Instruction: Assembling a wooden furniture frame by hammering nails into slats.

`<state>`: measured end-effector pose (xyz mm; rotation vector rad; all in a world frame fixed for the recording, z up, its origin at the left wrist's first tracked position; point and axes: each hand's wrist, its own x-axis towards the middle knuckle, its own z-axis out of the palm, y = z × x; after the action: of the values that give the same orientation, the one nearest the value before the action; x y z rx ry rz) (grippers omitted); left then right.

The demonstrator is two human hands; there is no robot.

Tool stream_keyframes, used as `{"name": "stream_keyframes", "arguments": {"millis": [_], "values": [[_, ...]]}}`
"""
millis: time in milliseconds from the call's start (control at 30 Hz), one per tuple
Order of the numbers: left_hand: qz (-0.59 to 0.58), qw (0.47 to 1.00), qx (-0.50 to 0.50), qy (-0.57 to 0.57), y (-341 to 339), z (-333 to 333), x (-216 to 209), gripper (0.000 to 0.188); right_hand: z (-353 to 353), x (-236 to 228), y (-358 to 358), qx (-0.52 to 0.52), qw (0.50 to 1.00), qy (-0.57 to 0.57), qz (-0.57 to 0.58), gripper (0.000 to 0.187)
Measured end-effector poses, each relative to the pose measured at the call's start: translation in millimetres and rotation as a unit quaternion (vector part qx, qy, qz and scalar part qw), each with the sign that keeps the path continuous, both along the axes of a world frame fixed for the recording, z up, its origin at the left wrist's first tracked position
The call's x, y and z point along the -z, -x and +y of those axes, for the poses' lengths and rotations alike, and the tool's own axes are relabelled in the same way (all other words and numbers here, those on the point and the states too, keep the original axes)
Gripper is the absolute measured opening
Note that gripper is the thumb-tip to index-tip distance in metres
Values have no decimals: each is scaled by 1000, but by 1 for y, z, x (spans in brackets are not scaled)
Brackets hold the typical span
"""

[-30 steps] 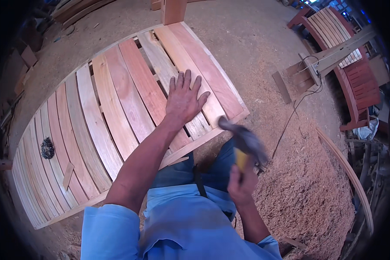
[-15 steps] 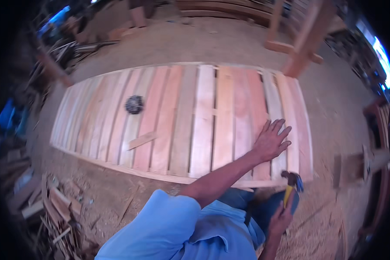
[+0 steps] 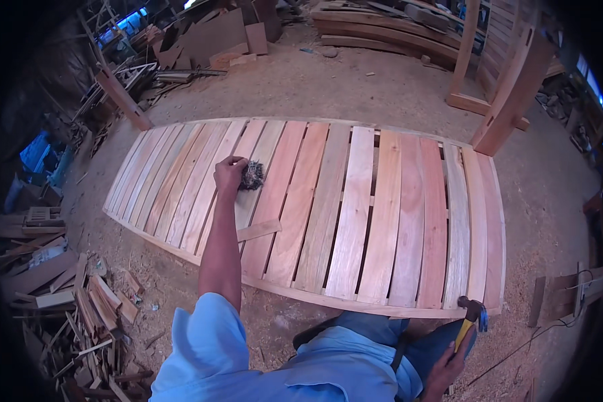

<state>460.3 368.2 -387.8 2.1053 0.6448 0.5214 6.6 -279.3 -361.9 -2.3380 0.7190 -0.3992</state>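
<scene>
My left hand [image 3: 229, 175] reaches over a slatted wooden panel [image 3: 321, 201], its fingers drawn together at the left edge of a dark, spiky heap of nails [image 3: 252, 175]. Whatever sits between the fingertips is too small to make out. Low on the right, my right hand [image 3: 446, 366] grips a claw hammer [image 3: 463, 333] by its yellow and black handle. The hammer's dark head is up, by the panel's near right corner. A short loose strip of wood [image 3: 260, 230] lies across the slats, nearer to me than the nails.
Wooden posts [image 3: 512, 100] [image 3: 122, 99] stand at the panel's far corners. Scrap wood [image 3: 100, 308] is piled at left. Stacked boards [image 3: 382, 33] lie at the back. Sawdust covers the floor [image 3: 281, 87]; a board with a cord [image 3: 559, 298] stands at right.
My left hand has left the slats at the panel's right and moved left to the nail heap, its spread fingers now drawn together. My right hand still holds the hammer low. The view has shifted.
</scene>
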Motion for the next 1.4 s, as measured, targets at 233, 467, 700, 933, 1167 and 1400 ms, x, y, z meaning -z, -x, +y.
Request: {"name": "stream_keyframes", "arguments": {"millis": [233, 467, 700, 933, 1167, 1400], "values": [[-72, 978, 0, -195, -9, -28, 2, 30, 4, -3, 7, 30, 999, 14, 10, 64], [22, 916, 161, -366, -6, 38, -20, 41, 0, -13, -8, 22, 998, 7, 51, 67], [2, 890, 174, -421, 0, 13, -44, 36, -10, -14, 5, -12, 999, 41, 21, 65], [-123, 937, 319, 76, 120, -215, -45, 29, 9, -27, 29, -19, 998, 36, 48, 65], [40, 822, 546, 155, 263, -441, -12, 13, 15, -19, 24, 0, 995, 17, 101, 67], [-19, 827, 562, -30, 272, -475, -11, 14, 30, -55, 16, -47, 998, -16, 30, 59]]}}
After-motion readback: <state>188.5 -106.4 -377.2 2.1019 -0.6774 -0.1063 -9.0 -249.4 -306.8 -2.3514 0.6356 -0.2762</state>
